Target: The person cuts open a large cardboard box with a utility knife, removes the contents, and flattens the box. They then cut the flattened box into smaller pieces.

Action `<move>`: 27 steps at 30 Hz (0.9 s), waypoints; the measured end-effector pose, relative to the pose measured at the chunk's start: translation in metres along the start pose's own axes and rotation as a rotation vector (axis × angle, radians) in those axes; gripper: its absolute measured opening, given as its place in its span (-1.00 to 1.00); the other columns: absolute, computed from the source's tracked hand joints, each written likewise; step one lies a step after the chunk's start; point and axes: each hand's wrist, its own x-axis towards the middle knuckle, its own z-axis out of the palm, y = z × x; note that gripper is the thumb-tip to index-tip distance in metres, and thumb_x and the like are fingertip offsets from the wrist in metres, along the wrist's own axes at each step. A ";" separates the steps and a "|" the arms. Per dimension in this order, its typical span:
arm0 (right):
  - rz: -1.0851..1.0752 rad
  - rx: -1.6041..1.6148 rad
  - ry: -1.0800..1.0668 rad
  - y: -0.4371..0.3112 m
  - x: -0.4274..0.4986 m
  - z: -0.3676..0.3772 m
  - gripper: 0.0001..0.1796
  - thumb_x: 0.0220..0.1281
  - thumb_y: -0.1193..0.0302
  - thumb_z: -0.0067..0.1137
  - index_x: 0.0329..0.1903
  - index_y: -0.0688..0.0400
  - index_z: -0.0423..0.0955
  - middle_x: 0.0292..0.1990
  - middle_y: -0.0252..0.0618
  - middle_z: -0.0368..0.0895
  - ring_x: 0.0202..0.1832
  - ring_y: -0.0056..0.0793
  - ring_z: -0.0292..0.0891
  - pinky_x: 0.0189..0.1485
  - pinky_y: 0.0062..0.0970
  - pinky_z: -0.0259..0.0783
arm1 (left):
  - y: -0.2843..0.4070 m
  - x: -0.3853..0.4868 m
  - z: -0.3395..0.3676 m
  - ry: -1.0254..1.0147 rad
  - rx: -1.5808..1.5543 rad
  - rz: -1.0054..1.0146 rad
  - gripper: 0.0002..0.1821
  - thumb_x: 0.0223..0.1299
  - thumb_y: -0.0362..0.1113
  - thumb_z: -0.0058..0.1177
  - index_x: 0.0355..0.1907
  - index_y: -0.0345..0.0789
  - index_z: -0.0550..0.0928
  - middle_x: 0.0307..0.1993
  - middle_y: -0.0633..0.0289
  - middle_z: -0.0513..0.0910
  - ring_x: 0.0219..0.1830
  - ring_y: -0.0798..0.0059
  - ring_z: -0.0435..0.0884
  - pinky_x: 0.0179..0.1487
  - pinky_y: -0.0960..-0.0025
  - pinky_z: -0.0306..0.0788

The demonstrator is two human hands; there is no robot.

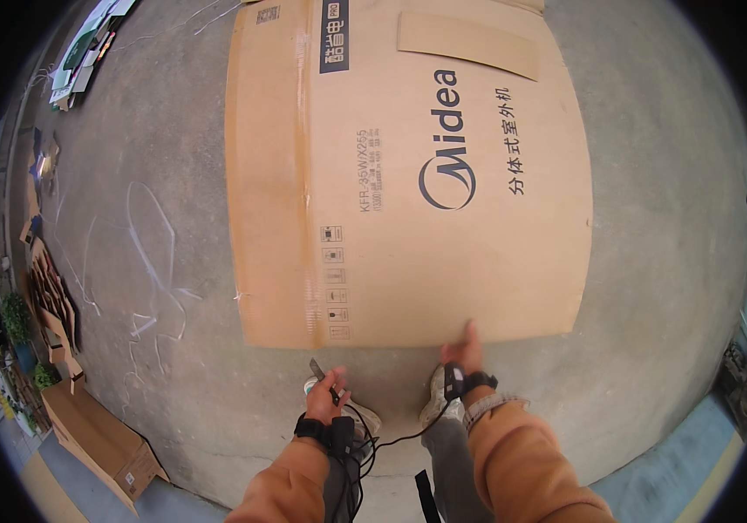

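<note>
A large flattened cardboard carton [406, 261] with Midea printing lies on the floor before me, brown tape running along its left part. My left hand [326, 394] holds a utility knife [316, 370], its blade pointing up and left, a little short of the carton's near edge. At that edge, right of its middle, is my right hand [465, 353], slightly blurred. Its thumb rests on top of the cardboard, and the other fingers seem to go under the edge, partly hidden. A loose cardboard strip [468, 44] lies on the carton's far part.
White plastic strapping [151, 261] is strewn on the concrete floor [661, 216] at left. Beyond it are stacked cardboard pieces [53, 287], an open carton [102, 438] and potted plants [15, 317]. Black cables [406, 439] hang between my wrists, above my shoes [437, 395].
</note>
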 end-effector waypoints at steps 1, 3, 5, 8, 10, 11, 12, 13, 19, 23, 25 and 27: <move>-0.014 -0.013 0.020 -0.001 -0.006 -0.002 -0.54 0.07 -0.12 0.19 -0.19 -0.04 0.46 -0.32 -0.41 0.61 -0.38 -0.60 0.50 -0.44 -0.59 0.44 | -0.001 0.002 0.003 -0.027 -0.028 0.021 -0.63 0.33 -0.05 -0.12 0.10 -0.13 0.47 0.14 0.45 0.41 0.21 0.42 0.27 0.17 0.17 0.24; -0.028 -0.015 -0.038 0.000 -0.023 -0.005 -0.60 0.12 -0.09 0.15 -0.23 -0.06 0.48 -0.45 -0.49 0.60 -0.51 -0.62 0.50 -0.51 -0.61 0.45 | -0.003 0.003 0.011 -0.119 -0.157 0.053 -0.61 0.32 -0.03 -0.11 0.12 -0.13 0.46 0.17 0.43 0.37 0.23 0.37 0.25 0.18 0.13 0.24; -0.008 -0.119 -0.070 -0.003 -0.044 -0.005 -0.50 0.12 -0.14 0.10 -0.07 -0.06 0.44 -0.30 -0.49 0.58 -0.38 -0.61 0.49 -0.43 -0.59 0.46 | -0.003 -0.002 0.021 -0.204 -0.282 0.093 -0.59 0.31 -0.02 -0.09 0.15 -0.12 0.44 0.19 0.40 0.34 0.24 0.33 0.23 0.19 0.09 0.23; 0.028 -0.265 -0.068 -0.013 -0.076 0.001 -0.52 0.17 -0.13 0.05 -0.04 -0.06 0.44 -0.29 -0.51 0.57 -0.36 -0.60 0.49 -0.38 -0.57 0.43 | 0.004 -0.019 0.038 -0.328 -0.377 0.223 -0.57 0.32 -0.01 -0.11 0.17 -0.11 0.43 0.20 0.33 0.35 0.20 0.25 0.28 0.22 0.03 0.22; 0.016 -0.235 -0.118 -0.021 -0.093 0.007 -0.57 0.19 -0.09 0.07 -0.15 -0.03 0.49 -0.39 -0.47 0.60 -0.41 -0.62 0.51 -0.43 -0.61 0.43 | 0.015 -0.035 0.047 -0.286 -0.279 0.254 -0.58 0.33 -0.01 -0.13 0.16 -0.12 0.45 0.18 0.32 0.37 0.16 0.26 0.33 0.21 0.03 0.24; 0.027 -0.243 -0.165 -0.024 -0.100 0.009 -0.57 0.19 -0.09 0.06 -0.13 -0.03 0.48 -0.37 -0.47 0.60 -0.39 -0.61 0.52 -0.43 -0.60 0.43 | 0.020 -0.042 0.051 -0.226 -0.238 0.269 -0.58 0.33 0.00 -0.13 0.15 -0.12 0.46 0.17 0.32 0.39 0.14 0.26 0.35 0.20 0.03 0.25; 0.044 -0.262 -0.131 -0.029 -0.106 0.012 -0.57 0.20 -0.09 0.06 -0.11 -0.04 0.47 -0.33 -0.46 0.60 -0.36 -0.59 0.52 -0.42 -0.60 0.42 | 0.024 -0.050 0.054 -0.198 -0.180 0.282 -0.59 0.35 0.00 -0.15 0.13 -0.14 0.48 0.13 0.30 0.43 0.07 0.27 0.42 0.18 0.03 0.27; 0.058 -0.281 -0.125 -0.032 -0.113 0.015 -0.57 0.20 -0.09 0.05 -0.09 -0.05 0.46 -0.30 -0.45 0.60 -0.33 -0.58 0.52 -0.40 -0.59 0.42 | 0.028 -0.057 0.057 -0.210 -0.166 0.295 -0.59 0.35 -0.01 -0.15 0.12 -0.14 0.48 0.12 0.29 0.44 0.05 0.27 0.43 0.18 0.03 0.28; 0.258 -0.500 -0.142 -0.066 -0.164 0.035 -0.53 0.24 -0.09 -0.03 -0.07 0.01 0.45 -0.22 -0.37 0.58 -0.13 -0.49 0.51 -0.13 -0.47 0.40 | 0.038 -0.088 0.063 -0.191 -0.114 0.325 -0.61 0.35 -0.04 -0.15 0.10 -0.18 0.48 0.07 0.25 0.47 -0.02 0.28 0.49 0.09 0.06 0.38; 0.153 -1.426 -0.476 -0.120 -0.231 0.085 -0.68 0.23 0.16 0.07 -0.18 0.15 0.51 -0.28 -0.26 0.64 -0.35 -0.34 0.62 -0.32 -0.41 0.46 | 0.049 -0.105 0.071 -0.124 -0.072 0.298 -0.62 0.36 -0.07 -0.17 0.10 -0.20 0.48 0.07 0.22 0.48 0.00 0.27 0.50 0.05 0.07 0.41; -0.755 -1.925 -0.649 -0.151 -0.246 0.135 -0.74 0.14 0.27 0.12 -0.19 0.14 0.51 -0.31 -0.18 0.61 -0.32 -0.17 0.57 -0.27 -0.33 0.47 | 0.052 -0.110 0.073 -0.117 -0.096 0.253 -0.62 0.39 -0.10 -0.22 0.11 -0.24 0.46 0.05 0.19 0.49 0.00 0.29 0.51 0.03 0.13 0.43; -1.351 -1.887 -0.719 -0.172 -0.224 0.210 -0.78 0.07 0.33 0.12 -0.22 0.11 0.52 -0.35 -0.12 0.55 -0.27 -0.08 0.50 -0.22 -0.25 0.44 | 0.056 -0.112 0.074 -0.179 -0.119 0.297 -0.62 0.39 -0.10 -0.24 0.11 -0.25 0.45 0.04 0.18 0.49 0.00 0.29 0.50 0.04 0.15 0.43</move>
